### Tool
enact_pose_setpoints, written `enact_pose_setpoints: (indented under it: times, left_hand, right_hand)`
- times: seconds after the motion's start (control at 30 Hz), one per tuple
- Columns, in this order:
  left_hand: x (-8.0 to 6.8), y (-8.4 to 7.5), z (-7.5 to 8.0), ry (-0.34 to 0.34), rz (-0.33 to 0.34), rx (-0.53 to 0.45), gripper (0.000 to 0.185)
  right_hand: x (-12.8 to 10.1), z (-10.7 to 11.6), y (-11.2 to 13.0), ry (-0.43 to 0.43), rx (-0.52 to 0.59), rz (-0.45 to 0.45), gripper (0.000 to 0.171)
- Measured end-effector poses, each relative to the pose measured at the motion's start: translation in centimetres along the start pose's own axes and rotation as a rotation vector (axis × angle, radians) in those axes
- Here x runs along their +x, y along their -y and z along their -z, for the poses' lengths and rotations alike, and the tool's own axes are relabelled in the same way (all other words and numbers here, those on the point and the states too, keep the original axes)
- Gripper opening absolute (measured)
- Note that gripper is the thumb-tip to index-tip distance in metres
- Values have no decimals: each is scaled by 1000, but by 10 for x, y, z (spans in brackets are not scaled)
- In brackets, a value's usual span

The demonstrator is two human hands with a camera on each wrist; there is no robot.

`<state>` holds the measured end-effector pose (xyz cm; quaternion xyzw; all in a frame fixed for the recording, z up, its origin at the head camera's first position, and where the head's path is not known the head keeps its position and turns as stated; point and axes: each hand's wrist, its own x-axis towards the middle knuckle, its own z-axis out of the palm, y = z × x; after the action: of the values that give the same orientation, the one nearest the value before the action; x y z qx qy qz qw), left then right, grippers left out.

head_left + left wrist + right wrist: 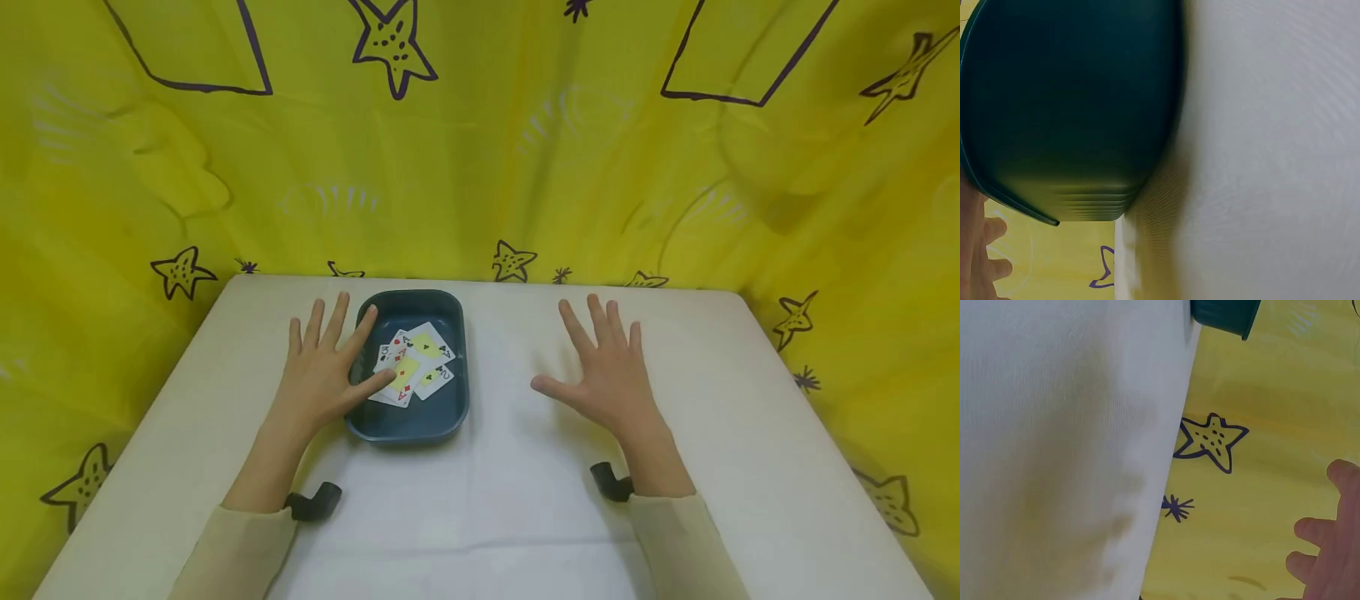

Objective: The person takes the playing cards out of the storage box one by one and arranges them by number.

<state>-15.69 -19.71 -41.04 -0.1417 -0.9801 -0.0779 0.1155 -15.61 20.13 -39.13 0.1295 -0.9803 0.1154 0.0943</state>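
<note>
A dark teal tray stands on the table left of centre, with several playing cards lying loosely overlapped in it. Aces and a two show among them. My left hand, fingers spread, hovers over the tray's left edge; its thumb and forefinger cover part of the rim and cards. In the left wrist view the tray's outer wall fills the upper left, beside the fingers. Off to the right, my right hand is held above the table with fingers spread, holding nothing. Its fingers show at the right wrist view's lower right.
The white table has rounded far corners. Behind and beside it hangs a yellow curtain with dark star drawings. A black band mount sits at the left wrist, and a similar mount at the right.
</note>
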Motion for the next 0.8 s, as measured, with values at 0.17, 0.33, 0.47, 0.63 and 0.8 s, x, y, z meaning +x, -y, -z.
enact_pose_setpoints:
  times: [0.17,0.33,0.47,0.63,0.8]
  left_hand:
    - [-2,0,1,5,13,-38,97]
    - [-6,-2,2,46,18,-57,102]
    - [-15,-3,3,79,-8,-34,108]
    - [-27,-3,3,117,-66,-40,113]
    - [-34,-5,-1,137,-74,-39,122]
  right_hand:
    - [3,-2,9,10,16,20,111]
    - [15,-8,36,50,30,76,118]
    - [26,-16,71,112,38,171,118]
    - [40,-29,116,187,-4,332,111]
    - [58,-42,150,264,-48,417,97]
